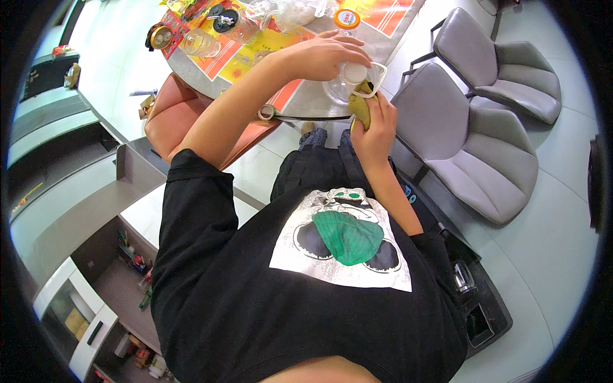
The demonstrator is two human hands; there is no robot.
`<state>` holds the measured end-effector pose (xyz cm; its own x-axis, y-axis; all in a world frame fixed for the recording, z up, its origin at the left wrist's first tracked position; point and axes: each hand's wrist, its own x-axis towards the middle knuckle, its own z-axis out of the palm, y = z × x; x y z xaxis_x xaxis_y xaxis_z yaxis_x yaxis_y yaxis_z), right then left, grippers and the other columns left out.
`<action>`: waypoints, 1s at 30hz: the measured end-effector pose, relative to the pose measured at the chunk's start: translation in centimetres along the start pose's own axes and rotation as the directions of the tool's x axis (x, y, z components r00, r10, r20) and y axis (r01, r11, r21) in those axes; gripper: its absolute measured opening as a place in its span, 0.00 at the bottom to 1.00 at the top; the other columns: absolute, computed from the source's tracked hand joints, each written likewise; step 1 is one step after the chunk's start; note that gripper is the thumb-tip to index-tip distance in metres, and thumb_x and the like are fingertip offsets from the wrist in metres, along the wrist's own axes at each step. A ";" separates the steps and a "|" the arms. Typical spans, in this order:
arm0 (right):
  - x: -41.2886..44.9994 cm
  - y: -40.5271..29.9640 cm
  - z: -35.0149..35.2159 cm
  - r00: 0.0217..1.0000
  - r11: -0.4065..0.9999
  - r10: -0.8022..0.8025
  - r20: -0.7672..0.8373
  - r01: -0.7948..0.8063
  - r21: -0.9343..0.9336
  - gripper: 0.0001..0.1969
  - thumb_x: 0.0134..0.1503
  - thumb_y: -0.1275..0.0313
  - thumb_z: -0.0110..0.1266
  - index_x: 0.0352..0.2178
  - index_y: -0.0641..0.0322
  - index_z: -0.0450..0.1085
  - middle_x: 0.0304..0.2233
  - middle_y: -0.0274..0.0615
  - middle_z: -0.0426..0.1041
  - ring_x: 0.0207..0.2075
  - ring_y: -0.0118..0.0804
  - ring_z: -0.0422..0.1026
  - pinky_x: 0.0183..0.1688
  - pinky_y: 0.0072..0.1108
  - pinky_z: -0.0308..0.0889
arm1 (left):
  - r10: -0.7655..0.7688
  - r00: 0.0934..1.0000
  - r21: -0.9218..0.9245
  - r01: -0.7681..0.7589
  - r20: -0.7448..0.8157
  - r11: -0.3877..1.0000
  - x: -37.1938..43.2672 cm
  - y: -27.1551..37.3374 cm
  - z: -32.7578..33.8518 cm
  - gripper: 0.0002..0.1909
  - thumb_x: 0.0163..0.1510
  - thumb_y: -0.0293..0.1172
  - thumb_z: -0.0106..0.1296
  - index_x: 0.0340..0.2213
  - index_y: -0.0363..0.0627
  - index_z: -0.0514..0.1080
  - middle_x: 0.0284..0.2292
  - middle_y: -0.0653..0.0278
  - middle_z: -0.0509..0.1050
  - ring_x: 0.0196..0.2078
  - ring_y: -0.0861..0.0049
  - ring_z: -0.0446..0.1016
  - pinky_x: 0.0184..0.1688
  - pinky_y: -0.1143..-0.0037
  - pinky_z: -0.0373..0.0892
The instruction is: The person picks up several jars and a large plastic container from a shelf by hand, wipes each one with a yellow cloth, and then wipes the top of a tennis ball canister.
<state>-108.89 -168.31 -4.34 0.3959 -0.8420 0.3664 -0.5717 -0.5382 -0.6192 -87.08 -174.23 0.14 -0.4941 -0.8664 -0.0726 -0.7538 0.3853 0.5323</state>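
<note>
My left hand (pixel 330 56) is over a clear plastic container (pixel 341 88) at the table's near edge, its fingers bent around the upper side. The container has a whitish round part and a white loop-shaped rim or handle (pixel 383 74) on its right. In my right hand (pixel 378 122) is a bunched yellow-green cloth (pixel 360 109), pressed up against the container by the white loop. Part of the container is hidden behind my hands and the cloth. Just beyond my left hand stands a clear jar with an orange lid (pixel 346 18).
On the grey table (pixel 316 103) are a tape roll (pixel 266 112), a clear cup (pixel 201 43), a black-lidded jar (pixel 229 21), a gold can (pixel 161 37) and a plastic bag (pixel 297 15). An orange-brown chair (pixel 175 115) stands left, grey chairs (pixel 438 110) right.
</note>
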 end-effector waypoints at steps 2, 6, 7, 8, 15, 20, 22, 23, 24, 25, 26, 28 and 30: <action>0.1 0.1 -0.1 1.000 1.000 0.002 0.004 -0.002 -0.004 0.24 0.39 0.79 0.55 0.44 0.63 0.68 0.48 0.50 0.67 0.47 0.54 0.65 0.52 0.37 0.62 | 0.022 0.998 0.071 -0.017 -0.060 0.997 -0.3 -0.8 0.3 0.40 0.34 0.10 0.41 0.50 0.56 0.71 0.56 0.62 0.66 0.64 0.64 0.55 0.67 0.62 0.47; -0.1 0.5 0.1 1.000 1.000 -0.005 -0.013 0.005 -0.020 0.25 0.39 0.79 0.55 0.44 0.63 0.68 0.48 0.50 0.67 0.47 0.55 0.65 0.52 0.38 0.62 | 0.086 0.976 0.195 -0.047 -0.201 0.980 -0.7 -1.0 0.4 0.33 0.38 0.11 0.45 0.46 0.55 0.74 0.55 0.62 0.66 0.62 0.63 0.57 0.64 0.63 0.52; -0.1 0.5 0.0 1.000 1.000 -0.008 -0.017 0.008 -0.021 0.25 0.39 0.79 0.55 0.44 0.63 0.68 0.48 0.50 0.67 0.47 0.55 0.65 0.51 0.38 0.62 | 0.083 0.975 0.195 -0.042 -0.205 0.980 -0.4 -1.1 0.6 0.33 0.38 0.11 0.45 0.46 0.55 0.74 0.55 0.62 0.66 0.62 0.63 0.57 0.64 0.63 0.52; 0.0 0.6 -0.1 1.000 1.000 -0.012 -0.014 0.012 -0.021 0.25 0.39 0.79 0.55 0.44 0.63 0.68 0.48 0.50 0.67 0.47 0.55 0.65 0.51 0.38 0.62 | 0.115 0.961 0.051 -0.105 -0.253 0.993 0.4 -1.3 0.9 0.32 0.38 0.11 0.45 0.44 0.55 0.75 0.54 0.62 0.67 0.62 0.62 0.57 0.64 0.63 0.53; -0.1 0.6 -0.3 1.000 1.000 -0.003 -0.022 0.002 -0.020 0.25 0.39 0.81 0.54 0.44 0.63 0.68 0.48 0.50 0.67 0.46 0.55 0.66 0.51 0.38 0.62 | 0.140 0.988 -0.150 -0.128 0.068 0.980 4.0 0.1 -0.1 0.29 0.40 0.12 0.45 0.45 0.48 0.74 0.51 0.60 0.70 0.58 0.63 0.63 0.61 0.68 0.58; 0.3 1.1 -0.5 1.000 1.000 -0.010 -0.021 0.009 -0.028 0.25 0.40 0.81 0.54 0.45 0.62 0.68 0.48 0.51 0.67 0.46 0.55 0.66 0.51 0.38 0.62 | 0.072 0.996 -0.061 -0.069 0.053 0.996 2.7 -1.8 0.1 0.37 0.36 0.08 0.43 0.51 0.46 0.69 0.55 0.56 0.66 0.58 0.59 0.63 0.61 0.67 0.57; 0.5 1.3 -0.6 1.000 0.999 0.018 -0.021 -0.018 -0.033 0.25 0.41 0.80 0.54 0.45 0.60 0.68 0.48 0.52 0.67 0.47 0.56 0.66 0.51 0.38 0.62 | 0.081 0.997 -0.103 -0.079 0.016 0.992 1.1 -2.1 0.6 0.40 0.35 0.08 0.43 0.54 0.48 0.66 0.56 0.55 0.63 0.60 0.58 0.60 0.62 0.67 0.56; 0.6 1.5 -0.6 0.999 0.999 0.020 -0.028 -0.021 -0.036 0.25 0.41 0.80 0.54 0.45 0.60 0.68 0.48 0.52 0.67 0.47 0.56 0.66 0.51 0.38 0.62 | 0.081 0.996 -0.149 -0.084 -0.024 0.985 0.4 -2.0 0.9 0.44 0.34 0.08 0.43 0.57 0.50 0.63 0.58 0.54 0.61 0.61 0.57 0.58 0.64 0.67 0.54; 0.6 1.7 -0.5 0.999 0.999 0.015 -0.031 -0.016 -0.033 0.25 0.41 0.80 0.53 0.45 0.60 0.68 0.48 0.52 0.67 0.46 0.56 0.66 0.51 0.38 0.62 | 0.042 0.999 -0.176 -0.038 0.020 0.984 -0.4 -1.8 1.0 0.50 0.31 0.08 0.43 0.60 0.53 0.57 0.60 0.51 0.57 0.64 0.58 0.53 0.65 0.67 0.51; 0.7 1.8 -0.5 0.999 0.999 0.009 -0.034 -0.010 -0.030 0.24 0.42 0.80 0.53 0.45 0.60 0.69 0.48 0.53 0.67 0.46 0.56 0.66 0.51 0.38 0.62 | 0.044 0.999 -0.175 -0.039 0.021 0.984 -0.4 -1.6 1.1 0.50 0.31 0.08 0.43 0.60 0.53 0.57 0.60 0.51 0.57 0.64 0.58 0.53 0.65 0.67 0.51; 0.7 1.8 -0.6 0.999 0.999 0.010 -0.037 -0.011 -0.030 0.24 0.42 0.80 0.53 0.45 0.60 0.69 0.48 0.53 0.67 0.46 0.56 0.66 0.51 0.38 0.62 | 0.012 0.999 -0.227 -0.002 0.041 0.974 -0.2 -1.4 1.1 0.50 0.31 0.07 0.43 0.61 0.54 0.56 0.61 0.51 0.56 0.64 0.58 0.53 0.65 0.67 0.51; 0.8 2.0 -0.9 0.999 0.999 0.030 -0.037 -0.031 -0.036 0.24 0.42 0.80 0.53 0.45 0.60 0.69 0.48 0.53 0.67 0.46 0.56 0.66 0.52 0.38 0.62 | -0.019 0.998 -0.278 0.033 0.055 0.960 -0.2 -1.3 1.1 0.51 0.32 0.07 0.43 0.61 0.54 0.55 0.61 0.52 0.55 0.65 0.58 0.52 0.66 0.67 0.51; 0.7 2.0 -0.9 0.998 0.999 0.038 -0.040 -0.040 -0.037 0.24 0.42 0.80 0.53 0.45 0.60 0.69 0.48 0.53 0.67 0.46 0.56 0.66 0.52 0.38 0.62 | 0.002 0.998 -0.260 0.014 0.060 0.966 -0.3 -1.7 1.3 0.50 0.35 0.08 0.48 0.61 0.55 0.55 0.61 0.54 0.55 0.64 0.59 0.53 0.65 0.67 0.52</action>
<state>-110.38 -170.03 -4.64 0.3449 -0.8628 0.3697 -0.6133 -0.5053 -0.6070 -86.20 -174.17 -1.86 -0.5205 -0.8451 -0.1223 -0.6223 0.2774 0.7320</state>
